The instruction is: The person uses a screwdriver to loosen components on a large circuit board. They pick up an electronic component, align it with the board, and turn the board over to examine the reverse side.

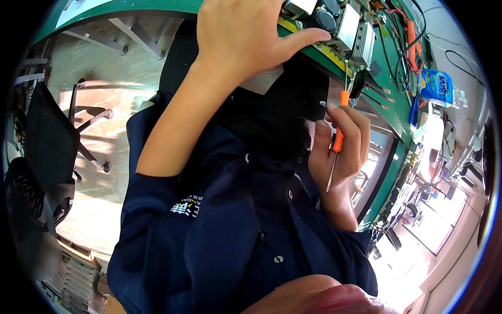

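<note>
Green workbench [398, 112] is running across the far side and down the right. Black chair [49, 141] is standing well left. Circuit board [337, 34] with silver heat sinks [362, 46] is lying at the bench's near edge. Left hand [240, 31] is reaching beside it, thumb extending right; fingers are leaving view, so grip: cannot tell. Right hand [353, 141], nearer, is grasping a screwdriver. Blue-labelled bottle [436, 88] is showing farther right. Orange-handled screwdriver [340, 137] is pointing its far tip toward the board; contact unclear.
</note>
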Demonstrator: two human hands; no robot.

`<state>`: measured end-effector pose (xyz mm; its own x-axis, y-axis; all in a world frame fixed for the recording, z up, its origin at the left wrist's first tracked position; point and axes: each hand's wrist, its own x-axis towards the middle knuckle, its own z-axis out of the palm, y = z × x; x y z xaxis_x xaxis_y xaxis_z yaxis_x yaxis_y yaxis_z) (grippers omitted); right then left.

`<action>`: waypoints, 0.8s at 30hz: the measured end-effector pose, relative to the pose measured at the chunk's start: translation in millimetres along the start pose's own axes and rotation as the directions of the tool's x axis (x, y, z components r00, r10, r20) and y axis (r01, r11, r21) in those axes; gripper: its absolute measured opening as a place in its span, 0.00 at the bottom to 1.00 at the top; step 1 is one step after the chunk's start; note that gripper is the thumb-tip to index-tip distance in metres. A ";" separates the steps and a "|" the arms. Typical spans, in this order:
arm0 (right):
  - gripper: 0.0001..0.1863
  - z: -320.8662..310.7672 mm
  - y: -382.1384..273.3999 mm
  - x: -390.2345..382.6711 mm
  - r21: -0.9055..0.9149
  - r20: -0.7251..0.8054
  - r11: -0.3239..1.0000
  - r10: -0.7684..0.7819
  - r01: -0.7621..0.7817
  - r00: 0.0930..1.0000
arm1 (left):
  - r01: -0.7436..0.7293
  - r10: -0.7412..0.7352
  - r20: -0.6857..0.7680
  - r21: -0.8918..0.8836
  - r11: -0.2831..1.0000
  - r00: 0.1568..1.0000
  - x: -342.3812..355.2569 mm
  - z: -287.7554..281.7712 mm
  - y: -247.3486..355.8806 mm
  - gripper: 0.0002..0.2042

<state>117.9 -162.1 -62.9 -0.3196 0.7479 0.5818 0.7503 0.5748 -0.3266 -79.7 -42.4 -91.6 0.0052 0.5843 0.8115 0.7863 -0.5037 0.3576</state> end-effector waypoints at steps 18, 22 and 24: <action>0.10 1.1 -2.1 -6.1 0.021 -0.011 0.999 0.044 -0.044 0.999 | -0.013 0.013 -0.001 0.010 1.000 1.000 0.8 -1.6 1.4 0.42; 0.09 0.2 -0.2 -3.9 0.006 -0.023 0.999 0.045 -0.045 0.999 | -0.017 0.017 0.006 0.028 0.999 1.000 1.3 -2.0 1.4 0.42; 0.09 0.1 -0.3 -3.4 -0.005 -0.026 0.999 0.043 -0.043 0.999 | -0.019 0.019 0.000 0.019 1.000 1.000 1.6 -2.4 2.2 0.42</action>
<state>118.8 -164.8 -64.9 -0.2718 0.7628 0.5867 0.7664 0.5403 -0.3474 -79.4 -44.2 -88.3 0.0207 0.5746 0.8182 0.7979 -0.5027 0.3328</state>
